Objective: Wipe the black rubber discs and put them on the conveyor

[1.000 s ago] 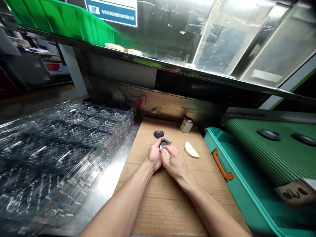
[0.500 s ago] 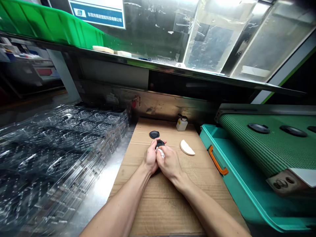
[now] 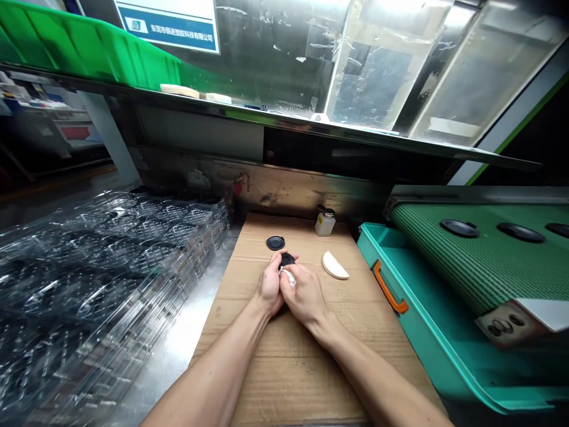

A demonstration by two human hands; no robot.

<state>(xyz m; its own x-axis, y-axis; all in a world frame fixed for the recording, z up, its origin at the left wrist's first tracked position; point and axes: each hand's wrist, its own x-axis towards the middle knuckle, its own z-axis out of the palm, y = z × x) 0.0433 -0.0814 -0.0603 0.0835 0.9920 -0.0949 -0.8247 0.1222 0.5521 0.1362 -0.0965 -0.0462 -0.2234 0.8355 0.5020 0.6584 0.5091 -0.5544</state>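
My left hand [image 3: 269,283] is closed around a round black plastic lid [image 3: 287,259], whose lower part my fingers hide. In my right hand [image 3: 304,292] a crumpled white cloth [image 3: 290,277] is pinched and pressed against the lid's near edge. Both hands touch each other above the cardboard sheet [image 3: 284,367]. Just beyond them a second black lid [image 3: 275,242] lies flat on the cardboard. To the right rests a white half-round pad [image 3: 335,265]. Farther back stands a small whitish bottle [image 3: 325,222] with a dark cap.
Stacked clear plastic trays [image 3: 133,261] holding dark parts fill the left side. On the right, a teal bin [image 3: 400,332] with an orange handle sits beside a green conveyor belt [image 3: 444,261] carrying several black lids. A metal shelf [image 3: 249,115] with a green crate [image 3: 89,50] spans above.
The view has shifted slightly, so most things appear a little farther left. The lids on the belt also appear farther left. My hands keep the same hold on lid and cloth.
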